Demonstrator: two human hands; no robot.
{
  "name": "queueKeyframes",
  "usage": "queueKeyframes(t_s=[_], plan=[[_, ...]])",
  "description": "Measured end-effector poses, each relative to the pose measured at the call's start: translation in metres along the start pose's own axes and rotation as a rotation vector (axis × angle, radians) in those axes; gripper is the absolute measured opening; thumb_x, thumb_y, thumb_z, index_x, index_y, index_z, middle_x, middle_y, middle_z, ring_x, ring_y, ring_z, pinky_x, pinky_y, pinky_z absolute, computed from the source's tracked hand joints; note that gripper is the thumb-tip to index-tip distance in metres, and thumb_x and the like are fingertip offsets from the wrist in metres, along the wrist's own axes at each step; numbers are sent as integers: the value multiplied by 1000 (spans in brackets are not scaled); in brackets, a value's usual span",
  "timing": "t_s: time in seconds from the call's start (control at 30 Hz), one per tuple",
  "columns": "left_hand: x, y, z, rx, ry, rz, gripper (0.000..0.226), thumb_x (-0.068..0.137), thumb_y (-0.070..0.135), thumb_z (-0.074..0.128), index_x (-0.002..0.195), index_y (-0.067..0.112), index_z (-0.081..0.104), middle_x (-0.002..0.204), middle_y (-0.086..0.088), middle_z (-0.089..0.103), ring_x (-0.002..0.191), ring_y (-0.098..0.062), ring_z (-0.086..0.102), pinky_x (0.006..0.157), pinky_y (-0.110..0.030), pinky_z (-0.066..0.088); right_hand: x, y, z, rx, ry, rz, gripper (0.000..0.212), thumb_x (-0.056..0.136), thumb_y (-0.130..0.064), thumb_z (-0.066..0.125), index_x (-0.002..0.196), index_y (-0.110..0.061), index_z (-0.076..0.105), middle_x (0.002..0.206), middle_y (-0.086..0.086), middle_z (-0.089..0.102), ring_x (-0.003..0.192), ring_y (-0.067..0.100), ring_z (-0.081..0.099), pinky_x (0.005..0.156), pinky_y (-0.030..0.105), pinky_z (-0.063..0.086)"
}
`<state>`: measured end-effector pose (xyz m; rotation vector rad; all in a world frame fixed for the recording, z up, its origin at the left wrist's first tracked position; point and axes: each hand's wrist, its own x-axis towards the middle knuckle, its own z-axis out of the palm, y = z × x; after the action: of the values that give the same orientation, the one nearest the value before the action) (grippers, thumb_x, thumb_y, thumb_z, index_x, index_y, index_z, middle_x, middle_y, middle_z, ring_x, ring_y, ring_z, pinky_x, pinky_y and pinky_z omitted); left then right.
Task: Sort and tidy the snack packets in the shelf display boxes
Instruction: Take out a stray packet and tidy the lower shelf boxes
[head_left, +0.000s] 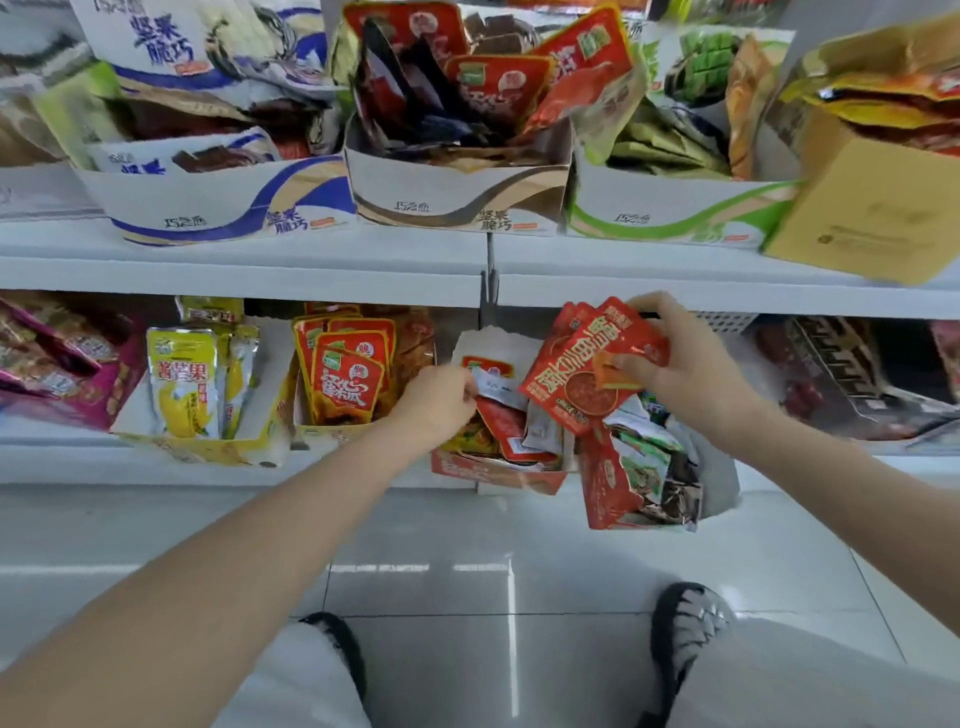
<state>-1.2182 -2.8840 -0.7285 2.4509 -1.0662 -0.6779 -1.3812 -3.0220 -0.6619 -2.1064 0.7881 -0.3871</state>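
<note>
Fanning red packets (592, 374) in right hand (675, 364).

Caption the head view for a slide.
Right hand holds a fan of red foil snack packets while left hand reaches into the red cardboard display box.

Bright, even light from overhead — the white shelf (244, 270) looks washed out, and pale streaks of glare lie on the glossy floor tiles (415, 569). Shadows are soft, deepest in the recess under the shelf's front edge. The wide lens bows that edge and stretches the corners — the boxes at the upper left (218, 202) smear into blur, and packet print stays soft throughout.
</note>
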Motion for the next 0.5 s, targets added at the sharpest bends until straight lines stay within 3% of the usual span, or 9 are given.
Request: queueKeyframes(t_s=[0.1, 0.2, 0.3, 0.37, 0.5], plan=[[26, 4, 37, 67, -68, -128, 26, 92, 24, 52, 109, 6, 58, 107, -11, 63, 97, -28, 59, 74, -29, 44, 3, 17, 7, -247, 79, -107, 41, 88, -6, 60, 127, -10, 47, 101, 4, 62, 87, 11, 53, 71, 11, 37], [53, 2, 72, 36, -175, -181, 43, 84, 37, 55, 123, 18, 52, 114, -5, 62, 97, -23, 59, 77, -29, 49, 5, 25, 11, -271, 168, -121, 43, 89, -3, 56, 131, -9, 46, 97, -3, 55, 87, 3, 48, 66, -4, 30], [51, 12, 70, -64, -152, -278, 51, 86, 36, 56, 130, 14, 42, 118, -7, 59, 103, -26, 58, 79, -30, 47, 5, 29, 19, -263, 207, -148, 41, 89, -6, 56, 129, -9, 49, 112, 0, 60, 96, 7, 53, 74, 0, 29], [48, 9, 64, -166, -107, -293, 39, 88, 30, 58, 123, 14, 49, 116, -5, 59, 107, -27, 57, 83, -30, 45, 2, 31, 23, -273, 213, -183, 38, 89, -8, 58, 126, -8, 52, 115, 1, 61, 102, 14, 56, 78, 3, 30], [38, -8, 38, -417, -63, -300, 18, 89, 9, 57, 102, 11, 69, 110, -7, 64, 97, -24, 61, 88, -34, 53, -2, 27, 37, -212, 163, -277, 26, 87, -4, 59, 113, -5, 55, 100, -7, 52, 89, 5, 49, 77, -5, 32]])
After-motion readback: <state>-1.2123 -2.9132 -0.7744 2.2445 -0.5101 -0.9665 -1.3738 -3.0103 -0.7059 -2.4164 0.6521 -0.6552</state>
